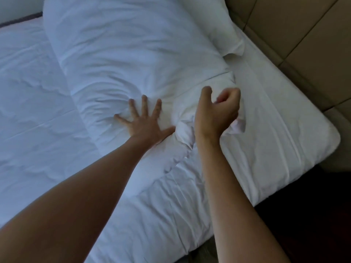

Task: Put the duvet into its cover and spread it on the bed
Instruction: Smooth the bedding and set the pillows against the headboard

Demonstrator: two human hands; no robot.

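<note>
A puffy white duvet [121,59] lies folded over in a long roll across the bed [284,133], reaching from the far left down to the middle. My left hand [144,122] presses flat on its near end, fingers spread. Just right of it, my right hand [218,112] is closed on a bunched corner of the white fabric [238,125], lifted slightly off the bed. I cannot tell whether that corner belongs to the cover or to the duvet itself.
A white pillow [212,23] lies at the head of the bed beside a beige padded headboard [296,35]. The mattress corner sits at the right, with dark floor [303,215] beyond it. White sheet covers the left side.
</note>
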